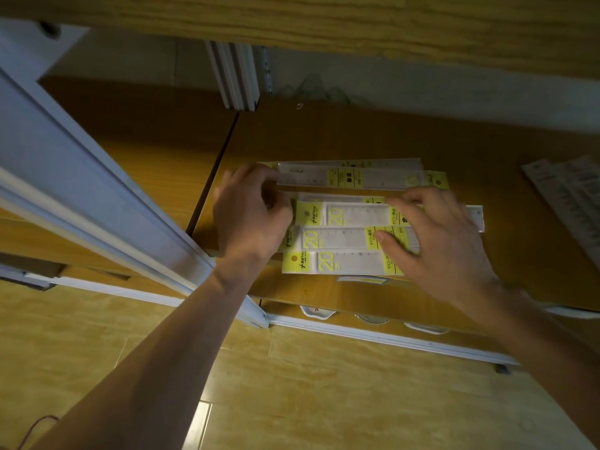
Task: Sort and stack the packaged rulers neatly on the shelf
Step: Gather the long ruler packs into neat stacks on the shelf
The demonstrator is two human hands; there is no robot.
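Several packaged rulers with yellow "20" labels lie side by side on the wooden shelf. The nearest ruler pack lies by the shelf's front edge, a second ruler pack behind it, a third ruler pack further back. The rear ruler pack lies at a slight angle. My left hand is at the packs' left ends, its fingertips pinching the left end of the rear pack. My right hand rests with spread fingers on the middle packs, thumb on the second pack.
Another group of pale packaged rulers lies at the shelf's right. A white shelf upright runs diagonally at the left. White slats lean at the back. An upper shelf board overhangs. White dishes show below the shelf.
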